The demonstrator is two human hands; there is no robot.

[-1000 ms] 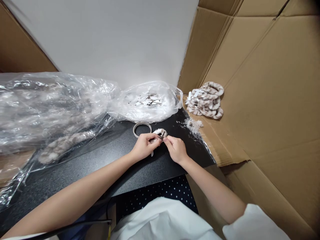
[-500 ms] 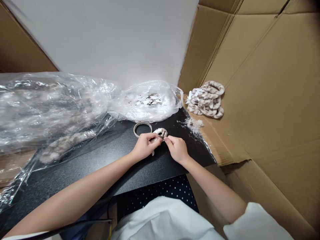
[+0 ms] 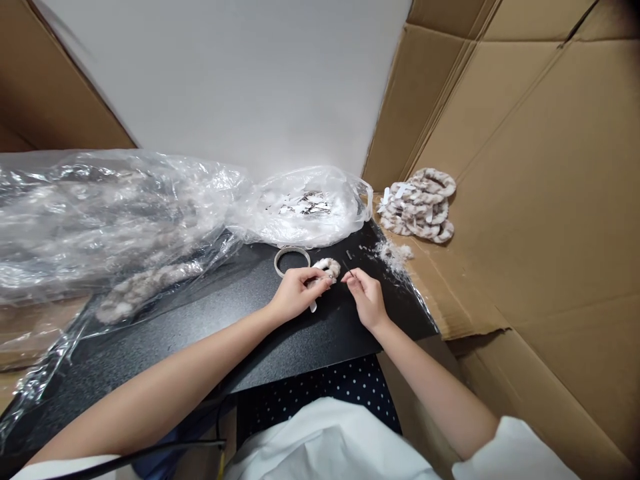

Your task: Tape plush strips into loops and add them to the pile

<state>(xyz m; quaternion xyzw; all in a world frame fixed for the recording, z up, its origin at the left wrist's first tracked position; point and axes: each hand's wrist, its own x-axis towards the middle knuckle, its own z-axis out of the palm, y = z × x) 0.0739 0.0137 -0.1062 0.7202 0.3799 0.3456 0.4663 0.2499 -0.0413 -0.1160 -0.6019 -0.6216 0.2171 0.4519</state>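
Note:
My left hand [image 3: 301, 292] is closed on a small loop of fluffy white-and-brown cord [image 3: 330, 265], pinching it between thumb and fingers. A white tag [image 3: 313, 307] sticks out below that hand. To the right, apart from the loop, my right hand [image 3: 367, 298] pinches a thin dark strip or tool [image 3: 349, 271]; its exact kind is too small to make out. A roll of tape [image 3: 277, 263] lies on the black table [image 3: 240, 340] just behind my left hand.
Clear plastic sheeting [image 3: 165, 180] covers fluffy material at left. A white plastic bag [image 3: 300, 230] holds small white and dark pieces. Tagged fluffy loops [image 3: 420, 207] are stacked at right, beside fluff scraps [image 3: 395, 255]. Cardboard [image 3: 540, 200] walls the right side.
My right hand has pulled away from the fluffy loop to the right, with the thin dark thing in its fingers. My left hand still holds the loop. The view has shifted slightly.

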